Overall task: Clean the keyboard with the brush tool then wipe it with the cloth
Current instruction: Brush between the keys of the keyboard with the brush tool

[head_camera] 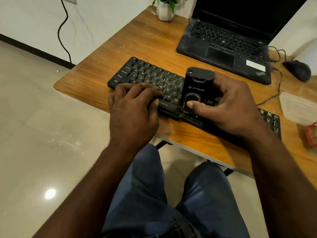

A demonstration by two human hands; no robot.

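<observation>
head view. gripping the brush tool (197,88) upright in the right hand (231,109), with thumb pressed flat on its front face and fingers curled round the far side. resting the tool's lower end on the keys of the keyboard (149,77), just left of that palm; bristles hidden beneath the body, so impossible to tell about contact. holding the keyboard down with the left hand (133,109), fingers curved over the keys and thumb pinched against the near edge: a grip, not a flat rest. keyboard under both hands, along the near edge of the desk (145,40), close to the drop toward the lap.

likely risks from here:
- levering a keycap loose, or driving grit deeper between keys, by leaning too hard on the tool while dragging it toward the left hand.
- losing the keyboard over the desk edge just below the wrists, by slackening the left-hand pinch mid-stroke.
- clipping the plastic container (298,107) out to the right of the right hand with a wide sweep.
- snagging the thin cable (279,86) beyond that hand, between laptop (223,48) and mouse (297,70), by lifting the tool too far forward.

no cloth in sight near either hand; expect a search before wiping.
</observation>
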